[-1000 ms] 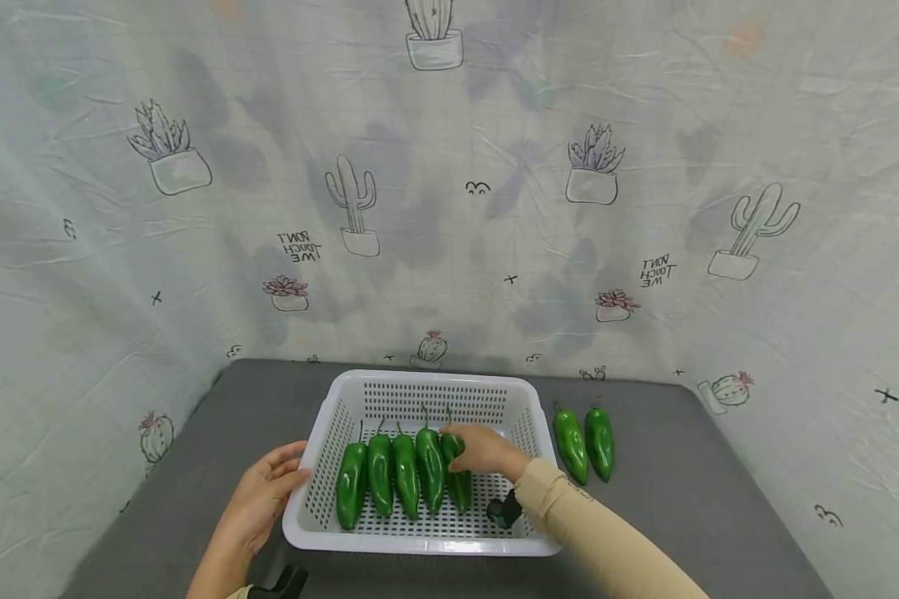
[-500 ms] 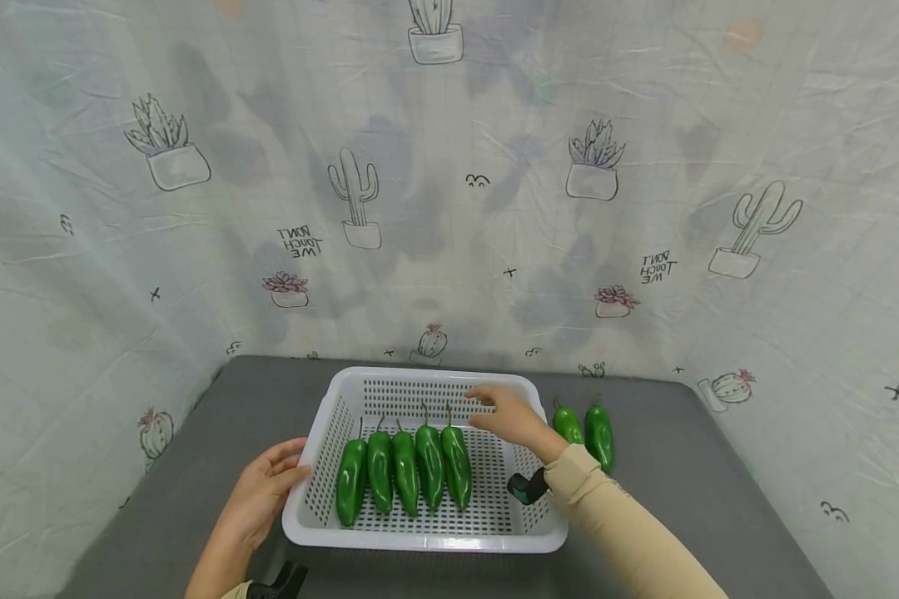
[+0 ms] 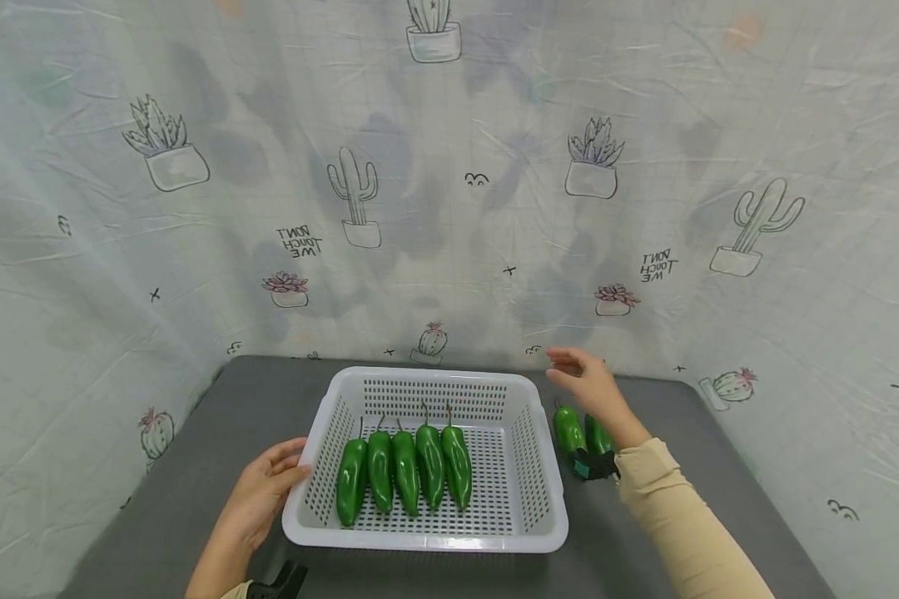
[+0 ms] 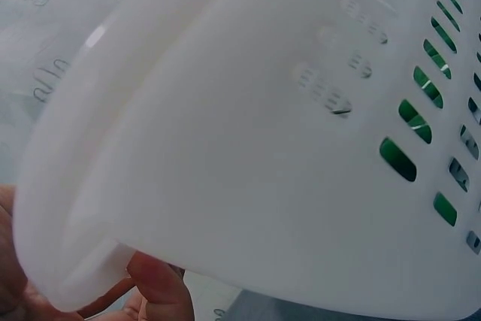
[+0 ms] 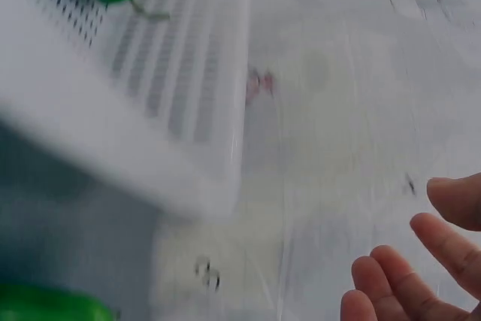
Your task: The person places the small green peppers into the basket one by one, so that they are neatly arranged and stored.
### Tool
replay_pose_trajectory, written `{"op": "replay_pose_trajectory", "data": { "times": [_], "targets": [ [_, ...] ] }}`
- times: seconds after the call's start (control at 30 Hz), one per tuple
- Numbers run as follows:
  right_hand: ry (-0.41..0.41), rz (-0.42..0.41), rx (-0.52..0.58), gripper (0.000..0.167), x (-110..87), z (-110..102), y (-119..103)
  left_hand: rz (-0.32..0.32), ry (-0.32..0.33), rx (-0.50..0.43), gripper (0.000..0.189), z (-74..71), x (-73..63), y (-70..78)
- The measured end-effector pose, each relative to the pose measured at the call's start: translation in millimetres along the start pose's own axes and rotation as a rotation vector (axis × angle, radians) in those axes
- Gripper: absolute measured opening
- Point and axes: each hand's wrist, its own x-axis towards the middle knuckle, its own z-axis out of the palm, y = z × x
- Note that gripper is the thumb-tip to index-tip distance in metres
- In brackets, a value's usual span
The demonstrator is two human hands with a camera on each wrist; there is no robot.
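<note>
A white perforated plastic basket [image 3: 427, 542] sits on the table. Several green peppers [image 3: 457, 467] lie side by side inside it, stems toward the back. My left hand [image 3: 256, 495] holds the basket's left rim; the left wrist view has its fingers [image 4: 159, 283] around the rim's lower edge. Right of the basket, my right hand [image 3: 593, 391] hovers with loosely spread fingers and nothing in them. Below that hand are two more green peppers on the table, a nearer-left pepper [image 3: 568, 426] and a right-hand pepper [image 3: 596, 434] partly hidden by the wrist.
The grey tabletop [image 3: 270, 391] runs back to a pale curtain [image 3: 449, 274] printed with cactus drawings, which also hangs at both sides. Inside the basket, bare perforated floor [image 3: 490, 491] shows right of the pepper row.
My right hand has let go of the rightmost pepper in the basket and moved right, out over the two peppers on the table. My left hand has stayed at the rim.
</note>
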Motion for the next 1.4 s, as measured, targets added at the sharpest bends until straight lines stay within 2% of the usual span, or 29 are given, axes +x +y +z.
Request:
{"op": "replay_pose_trajectory", "data": {
  "times": [0.17,0.4,0.67,0.87,1.2,1.4],
  "targets": [
    [0.048,0.039,-0.045,0.045,-8.5,-18,21,-0.007,0.002,-0.001,0.055,-0.6,-0.4,-0.8],
    [0.091,0.114,-0.098,0.044,-24.7,-23,60,-0.015,0.002,0.001,0.054,-1.1,-1.9,-1.0],
    [0.046,0.184,-0.122,0.044,-34.8,-19,89,-0.011,-0.001,0.002,0.055,-1.9,-3.0,0.2],
    [0.006,0.216,-0.196,0.044,-37.0,-9,110,-0.011,-0.001,0.007,0.056,-1.7,-1.5,1.0],
    [-0.019,0.239,-0.242,0.048,-37.4,-2,133,-0.009,0.001,-0.001,0.054,0.4,-1.9,0.3],
    [-0.01,0.202,-0.275,0.048,-34.4,2,138,-0.006,0.005,-0.006,0.054,0.7,-1.1,0.0]
  ]
}}
